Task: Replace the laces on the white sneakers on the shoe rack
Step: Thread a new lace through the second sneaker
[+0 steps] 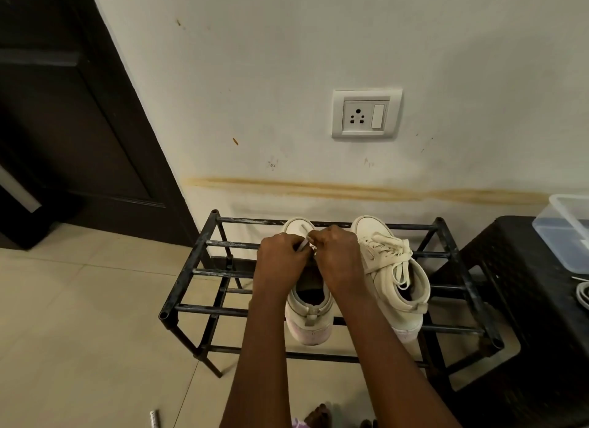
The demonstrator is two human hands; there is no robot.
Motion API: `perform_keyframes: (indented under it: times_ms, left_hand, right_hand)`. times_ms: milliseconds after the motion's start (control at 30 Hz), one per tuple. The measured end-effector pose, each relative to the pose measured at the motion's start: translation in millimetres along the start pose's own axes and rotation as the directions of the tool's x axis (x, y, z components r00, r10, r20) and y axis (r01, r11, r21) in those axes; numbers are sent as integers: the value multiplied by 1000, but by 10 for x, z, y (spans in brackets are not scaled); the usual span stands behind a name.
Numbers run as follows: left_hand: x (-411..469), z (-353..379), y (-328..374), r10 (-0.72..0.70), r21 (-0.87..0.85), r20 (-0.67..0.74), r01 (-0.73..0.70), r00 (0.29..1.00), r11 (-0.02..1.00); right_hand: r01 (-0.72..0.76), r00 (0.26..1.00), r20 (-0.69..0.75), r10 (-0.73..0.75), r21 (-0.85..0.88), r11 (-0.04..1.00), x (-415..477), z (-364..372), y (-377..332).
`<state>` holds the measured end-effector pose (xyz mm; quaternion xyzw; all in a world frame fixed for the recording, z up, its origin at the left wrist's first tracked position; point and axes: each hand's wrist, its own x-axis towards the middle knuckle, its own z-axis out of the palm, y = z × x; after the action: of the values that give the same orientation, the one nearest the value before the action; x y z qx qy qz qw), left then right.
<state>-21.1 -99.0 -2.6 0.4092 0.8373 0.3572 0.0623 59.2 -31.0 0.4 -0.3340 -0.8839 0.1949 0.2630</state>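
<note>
Two off-white sneakers stand on the black metal shoe rack (191,272), toes toward the wall. The left sneaker (310,319) has its tongue area under both my hands. My left hand (282,255) pinches a pale lace end (303,244) over the front eyelets. My right hand (339,255) has its fingers curled on the lace at the same spot, touching the left hand. The eyelets themselves are hidden by my hands. The right sneaker (390,268) is laced, with loose cream laces (400,262) lying across its opening.
A dark stool (516,268) stands right of the rack with a clear plastic box (570,230) and a white cable (581,292) on it. A wall socket (366,113) is above. A dark door (79,125) is at left. Tiled floor (79,332) lies in front.
</note>
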Motion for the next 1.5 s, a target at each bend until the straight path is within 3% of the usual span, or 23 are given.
perform_keyframes:
  times_ms: [67,133,267,300,367,400,467,533,600,767,833,967,1033,1133,1367,1500]
  left_hand:
    - [-31,14,-1,40,34,-45,-39,998,999]
    - [-47,34,-12,71,19,-68,-69,995,997]
    - [-53,78,-45,4,-124,-67,-12,998,992]
    - [-47,74,-66,-24,-180,-56,13,998,984]
    - [-19,50,-113,-18,-214,-50,7,999,977]
    - [-1,33,-136,14,-211,-47,-23,999,977]
    - [30,3,-179,104,-221,-20,-106,994,970]
    - [48,0,-204,180,-251,-3,-175,984,952]
    - [40,14,-161,181,-344,-12,-175,983,923]
    - [-2,49,-82,-3,-623,-6,-1,1000,782]
    - [-26,33,-104,-71,-695,26,69,997,716]
    - [-59,-8,-132,-120,-731,67,130,991,670]
    - [-79,-17,-133,-115,-744,79,135,990,654]
    - [-110,-30,-146,-110,-765,110,154,988,625]
    - [-115,-66,-290,-91,-731,149,172,985,660]
    - [-109,-49,-341,-100,-726,205,220,974,652]
  right_hand:
    - [-28,991,124,43,-125,992,14,-16,-12]
    - [-79,974,200,106,-141,987,29,-30,-27]
    - [-311,926,285,248,199,930,56,-34,39]
    - [-393,899,342,275,351,850,47,-42,65]
    - [-557,827,481,293,625,547,16,-75,92]
    - [-606,795,536,283,691,394,10,-80,109]
    - [-656,750,604,269,729,194,18,-78,135]
    - [-673,730,634,254,731,109,33,-76,138]
    - [-683,719,645,259,725,90,43,-84,129]
    - [-682,698,630,342,730,48,51,-84,136]
    - [-687,697,605,385,718,114,60,-105,129]
    - [-574,818,413,399,628,526,130,-145,145]
    - [-500,866,313,391,576,646,160,-127,130]
    - [-471,881,253,399,530,705,171,-90,149]
    - [-411,911,126,392,337,847,183,-11,233]
    - [-398,917,101,386,286,872,186,56,196]
